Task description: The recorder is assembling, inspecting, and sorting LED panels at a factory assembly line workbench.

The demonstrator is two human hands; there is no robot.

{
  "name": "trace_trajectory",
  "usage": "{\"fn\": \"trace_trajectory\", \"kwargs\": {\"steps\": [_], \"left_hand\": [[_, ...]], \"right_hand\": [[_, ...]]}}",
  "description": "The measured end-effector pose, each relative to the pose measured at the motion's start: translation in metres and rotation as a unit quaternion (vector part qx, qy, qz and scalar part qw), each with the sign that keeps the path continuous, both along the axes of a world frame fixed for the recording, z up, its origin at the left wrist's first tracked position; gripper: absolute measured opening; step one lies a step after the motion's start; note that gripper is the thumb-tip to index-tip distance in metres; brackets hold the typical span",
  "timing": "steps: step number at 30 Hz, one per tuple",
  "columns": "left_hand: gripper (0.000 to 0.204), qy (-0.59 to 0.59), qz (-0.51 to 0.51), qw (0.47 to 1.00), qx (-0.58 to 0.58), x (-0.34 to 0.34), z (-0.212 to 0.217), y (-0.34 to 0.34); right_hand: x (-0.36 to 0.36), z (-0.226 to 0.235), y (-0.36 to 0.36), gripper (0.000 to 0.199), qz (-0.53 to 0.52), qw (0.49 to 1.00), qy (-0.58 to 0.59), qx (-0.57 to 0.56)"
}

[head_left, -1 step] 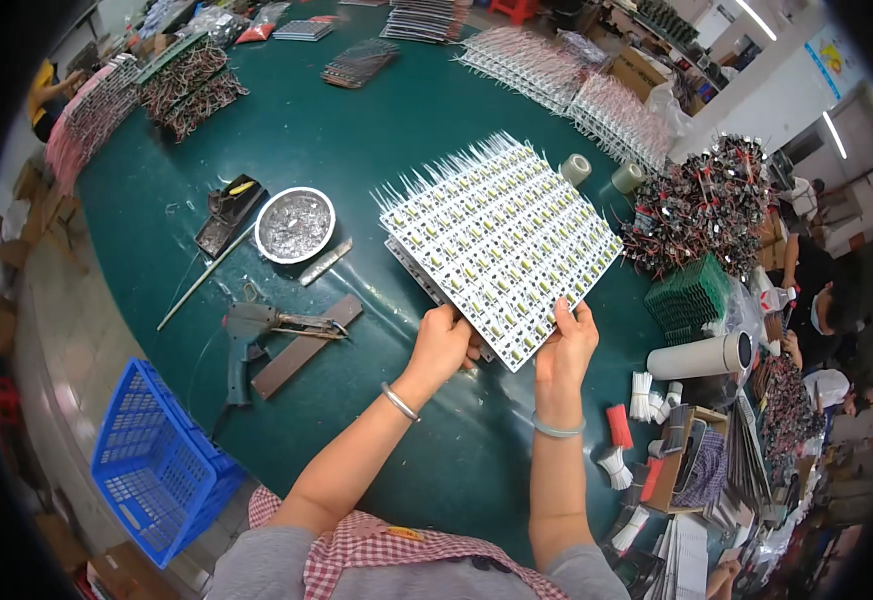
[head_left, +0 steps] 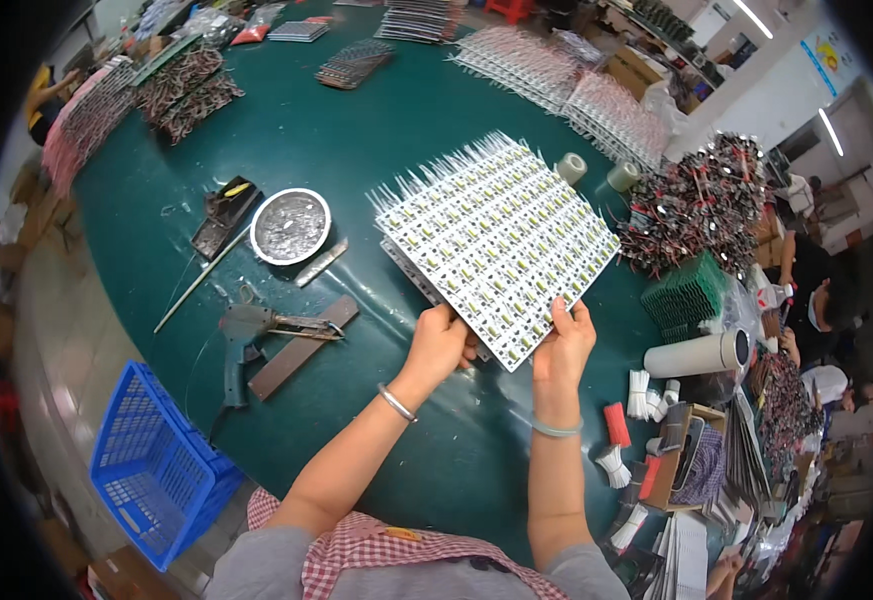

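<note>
A large white circuit board panel [head_left: 501, 250], covered in rows of small yellow-green parts, is tilted between my hands. White wires stick up along its far left edge. A second layer, probably another board, shows beneath its left edge. My left hand [head_left: 438, 343] grips the near left edge, with its fingertips partly hidden. At the near right edge, my right hand [head_left: 565, 340] holds the panel with the thumb on top and the other fingers underneath.
Left on the green table [head_left: 286, 110] are a soldering gun [head_left: 246, 340], a brown bar [head_left: 301, 350] and a white bowl [head_left: 292, 228] of solder. A blue crate [head_left: 156, 460] stands beside the table. Right are wired parts [head_left: 701, 205], a white flask [head_left: 691, 355] and wire bundles [head_left: 638, 395].
</note>
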State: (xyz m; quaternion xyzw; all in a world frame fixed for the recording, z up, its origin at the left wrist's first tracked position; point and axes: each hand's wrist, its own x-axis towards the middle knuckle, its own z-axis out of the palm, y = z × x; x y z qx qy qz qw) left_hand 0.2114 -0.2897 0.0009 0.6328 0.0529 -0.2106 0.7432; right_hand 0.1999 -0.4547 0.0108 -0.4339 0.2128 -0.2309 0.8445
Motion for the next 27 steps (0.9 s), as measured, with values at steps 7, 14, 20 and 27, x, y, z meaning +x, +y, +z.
{"fn": "trace_trajectory", "kwargs": {"steps": [7, 14, 20, 27], "left_hand": [[0.028, 0.013, -0.015, 0.999, 0.041, 0.002, 0.007, 0.007], [0.026, 0.027, 0.009, 0.999, 0.021, 0.004, 0.001, 0.017], [0.041, 0.054, 0.056, 0.996, -0.051, -0.005, -0.015, 0.027], [0.066, 0.088, 0.082, 0.989, -0.080, -0.022, -0.014, 0.011]], "right_hand": [[-0.003, 0.003, -0.011, 0.031, 0.036, 0.999, 0.025, -0.018], [-0.007, 0.016, -0.052, 0.024, 0.175, 0.950, 0.152, -0.211], [0.021, 0.025, -0.107, 0.024, 0.063, 0.867, 0.198, -0.453], [0.172, -0.012, -0.217, 0.066, 0.088, 0.789, 0.152, -0.589]]}}
